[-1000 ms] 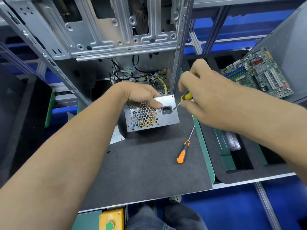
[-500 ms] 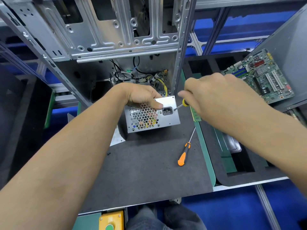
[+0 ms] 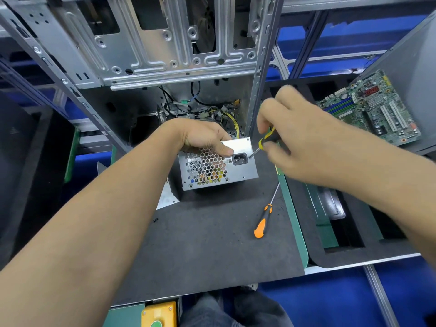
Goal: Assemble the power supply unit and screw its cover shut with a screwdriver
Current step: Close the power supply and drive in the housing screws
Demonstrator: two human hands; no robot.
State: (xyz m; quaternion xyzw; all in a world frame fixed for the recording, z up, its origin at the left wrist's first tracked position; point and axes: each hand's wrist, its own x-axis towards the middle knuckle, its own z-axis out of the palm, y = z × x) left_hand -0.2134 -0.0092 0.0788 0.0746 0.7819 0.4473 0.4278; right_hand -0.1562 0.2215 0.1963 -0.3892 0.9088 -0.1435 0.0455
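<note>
Power supply (image 3: pixel 218 165) on the desk (image 3: pixel 212 232), cover on, steadied by the left hand (image 3: pixel 205 138) gripping its top edge; right hand (image 3: pixel 297 140) holds the screwdriver (image 3: pixel 265 141) at a screw beside the socket: fastening under way, remaining screws unclear.

Power supply unit (image 3: pixel 218 165): silver metal box, honeycomb vent grille and black power socket facing camera, standing on dark grey foam mat.
Screwdriver (image 3: pixel 266 140): yellow-black handle, tilted, tip at unit's face just right of socket.
</note>
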